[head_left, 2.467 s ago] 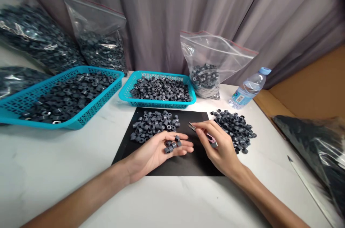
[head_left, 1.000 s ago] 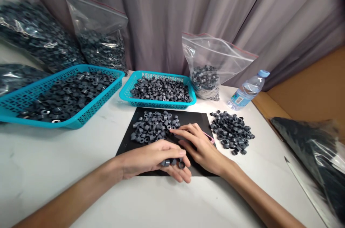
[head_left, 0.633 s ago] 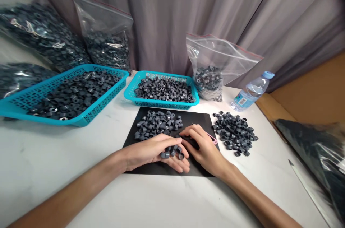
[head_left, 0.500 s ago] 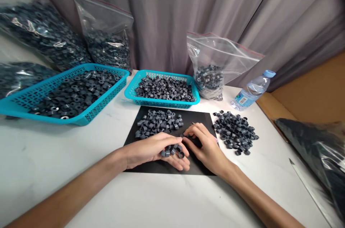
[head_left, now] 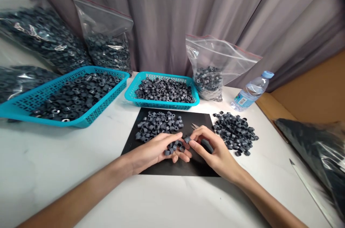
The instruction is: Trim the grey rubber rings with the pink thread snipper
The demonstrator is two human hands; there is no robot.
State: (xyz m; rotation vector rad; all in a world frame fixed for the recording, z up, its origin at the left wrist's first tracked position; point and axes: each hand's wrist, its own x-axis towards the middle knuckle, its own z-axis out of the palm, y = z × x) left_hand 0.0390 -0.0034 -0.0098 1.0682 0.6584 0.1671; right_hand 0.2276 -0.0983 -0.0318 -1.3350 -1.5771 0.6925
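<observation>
My left hand [head_left: 155, 148] is cupped palm up above the black mat [head_left: 175, 170], with several small grey plastic caps [head_left: 170, 149] lying in its palm and fingers. Between the thumb and fingertips of my right hand [head_left: 214, 149] is one grey plastic cap [head_left: 187, 139], held right beside the left fingers. Two thin metal points of a tool [head_left: 194, 126] stick out behind the right hand; the rest of it is mostly hidden. A pile of grey caps [head_left: 159, 124] lies on the mat just beyond my left hand.
Another heap of caps [head_left: 235, 133] sits right of the mat. Blue baskets [head_left: 161, 104] [head_left: 88, 117] full of grey parts stand behind and left. Filled zip bags [head_left: 208, 80] lean at the back. A water bottle [head_left: 252, 91] stands back right, near a cardboard box [head_left: 309, 93].
My right hand has lifted a grey cap from the mat toward my left palm. The metal tool points now show more. The left fingers have curled up slightly under the caps.
</observation>
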